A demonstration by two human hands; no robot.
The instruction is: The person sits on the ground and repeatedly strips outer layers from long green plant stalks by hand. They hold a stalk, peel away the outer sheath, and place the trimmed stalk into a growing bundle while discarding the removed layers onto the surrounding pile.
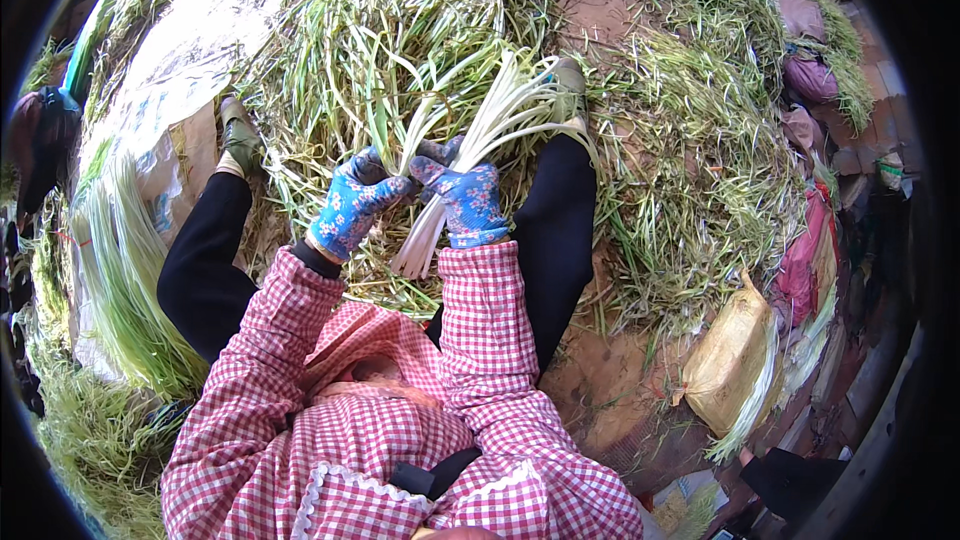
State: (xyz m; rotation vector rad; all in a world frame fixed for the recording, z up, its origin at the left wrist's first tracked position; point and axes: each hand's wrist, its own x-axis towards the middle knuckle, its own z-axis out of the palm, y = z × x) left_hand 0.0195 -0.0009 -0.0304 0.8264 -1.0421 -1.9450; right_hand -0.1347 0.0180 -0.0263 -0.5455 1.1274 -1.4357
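Note:
My left hand (356,199), in a blue floral glove, pinches a few thin green-and-white leafy stalks (414,136) near their lower ends. Just beside it, my right hand (469,199), gloved alike, grips a bundle of pale leek-like stalks (491,120). White root ends of this bundle point down toward me, while the leafy tops fan out up and to the right, near my right shoe. The fingertips of both hands nearly meet, and some fingers are hidden behind the stalks. Beneath them lies a heap of loose green leaves (390,37) between my legs.
On my left, a large bundle of long stalks (124,270) lies on a pale plastic sheet (169,112). Leaf litter (690,165) spreads right. Beyond are a yellow sack (724,360), a pink bag (802,262) and another person's dark sleeve (791,476) with part of a hand.

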